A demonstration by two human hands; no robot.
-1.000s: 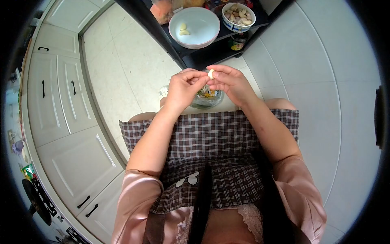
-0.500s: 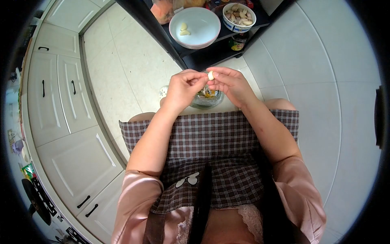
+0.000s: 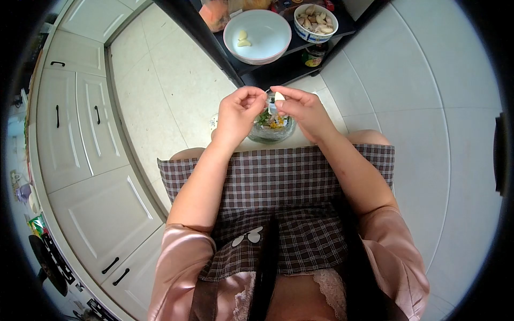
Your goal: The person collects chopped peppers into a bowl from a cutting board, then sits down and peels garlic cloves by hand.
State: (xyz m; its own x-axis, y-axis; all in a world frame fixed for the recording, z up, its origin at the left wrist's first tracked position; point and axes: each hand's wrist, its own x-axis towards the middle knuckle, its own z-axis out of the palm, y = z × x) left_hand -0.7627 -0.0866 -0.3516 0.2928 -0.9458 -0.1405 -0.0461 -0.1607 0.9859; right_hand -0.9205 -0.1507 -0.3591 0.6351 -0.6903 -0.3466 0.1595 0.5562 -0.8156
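Observation:
A pale, peeled garlic clove (image 3: 279, 97) is pinched between the thumb and forefinger of my right hand (image 3: 304, 109). Close beside it, my left hand (image 3: 240, 111) has its thumb and fingertips pressed together; whatever is in them is too small to make out. Below both hands stands a clear bin (image 3: 271, 135) with green, yellow and white scraps inside. Beyond, a wide white bowl (image 3: 270, 40) holds a few peeled cloves (image 3: 243, 38). To its right, a smaller patterned bowl (image 3: 316, 36) is full of unpeeled garlic cloves (image 3: 315, 21).
Both bowls stand on a black shelf rack (image 3: 284, 69), with a dark bottle (image 3: 315, 55) on its lower level. White cabinets (image 3: 91, 208) line the left side, and a grey tiled wall (image 3: 412, 123) is at the right. A checked apron (image 3: 278, 176) covers my lap.
My hands have drawn slightly apart, the left shifting a little to the left. The clove now stays in my right hand alone, and more of the bin's scraps show.

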